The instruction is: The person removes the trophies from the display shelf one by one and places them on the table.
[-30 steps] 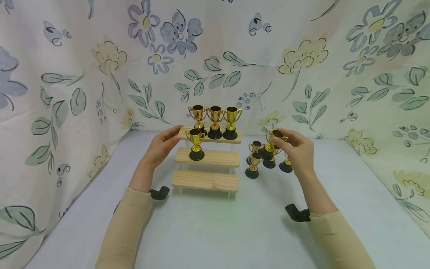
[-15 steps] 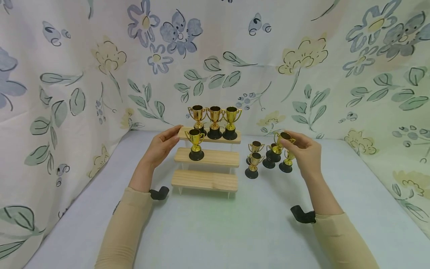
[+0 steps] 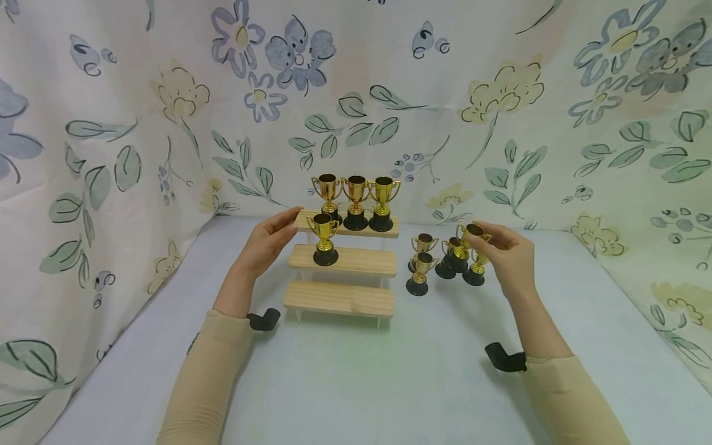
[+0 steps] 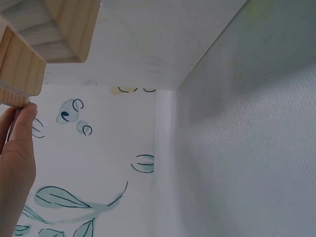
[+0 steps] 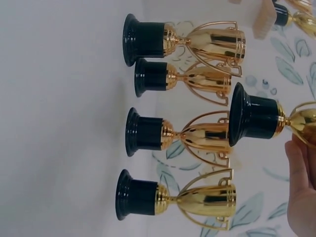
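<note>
Right hand (image 3: 505, 250) has its grip pinched on the bowl of a gold trophy (image 3: 473, 232), held up off the counter (image 3: 345, 383) right among four standing ones. Main risk: knock-over. Its black base hangs by the cups' tops, so any sideways move could clip the front cup (image 3: 423, 264) or the right-hand cup (image 3: 476, 267), and the looped handles could hook each other and drag one down. Can't tell if it touches the one behind. Pinched high on a smooth bowl, the trophy may swivel or slip, then land tilted. Left hand (image 3: 271, 243) has fingers at the top board's (image 3: 307, 217) left end; can't tell if that grip clamps or just touches. A nudge there could shift the board and tip the three top cups (image 3: 356, 188), standing close with handles nearly meeting. The lone cup (image 3: 325, 240) on the middle board could get bumped by that hand too.
</note>
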`<state>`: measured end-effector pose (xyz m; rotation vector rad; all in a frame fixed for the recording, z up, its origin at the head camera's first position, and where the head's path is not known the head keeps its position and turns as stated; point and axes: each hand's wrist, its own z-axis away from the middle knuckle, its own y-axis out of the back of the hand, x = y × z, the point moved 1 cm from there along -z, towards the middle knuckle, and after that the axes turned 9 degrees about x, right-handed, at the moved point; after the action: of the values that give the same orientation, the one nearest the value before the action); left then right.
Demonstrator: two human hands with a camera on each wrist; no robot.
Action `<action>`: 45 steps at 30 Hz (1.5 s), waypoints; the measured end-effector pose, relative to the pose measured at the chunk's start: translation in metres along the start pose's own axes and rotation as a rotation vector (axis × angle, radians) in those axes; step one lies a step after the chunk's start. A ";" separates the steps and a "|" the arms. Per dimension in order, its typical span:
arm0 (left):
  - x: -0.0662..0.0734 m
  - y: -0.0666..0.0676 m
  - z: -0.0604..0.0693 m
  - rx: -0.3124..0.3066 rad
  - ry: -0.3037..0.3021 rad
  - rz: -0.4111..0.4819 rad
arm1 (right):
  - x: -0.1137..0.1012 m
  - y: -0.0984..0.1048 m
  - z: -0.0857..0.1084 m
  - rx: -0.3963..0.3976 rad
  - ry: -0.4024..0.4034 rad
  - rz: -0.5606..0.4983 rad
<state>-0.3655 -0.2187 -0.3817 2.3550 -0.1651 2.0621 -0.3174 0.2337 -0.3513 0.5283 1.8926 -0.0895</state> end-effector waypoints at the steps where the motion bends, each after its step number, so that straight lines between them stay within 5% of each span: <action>1: 0.000 0.000 0.000 0.000 0.000 -0.001 | 0.001 0.000 0.000 -0.001 0.003 0.010; 15: 0.000 -0.001 0.001 0.005 0.001 -0.008 | 0.017 0.002 0.003 -0.065 0.038 0.068; 45: 0.000 -0.001 0.000 0.005 0.000 0.005 | 0.043 0.008 0.001 -0.324 -0.089 0.220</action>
<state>-0.3649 -0.2179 -0.3814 2.3594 -0.1660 2.0669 -0.3257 0.2542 -0.3887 0.4967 1.7075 0.3273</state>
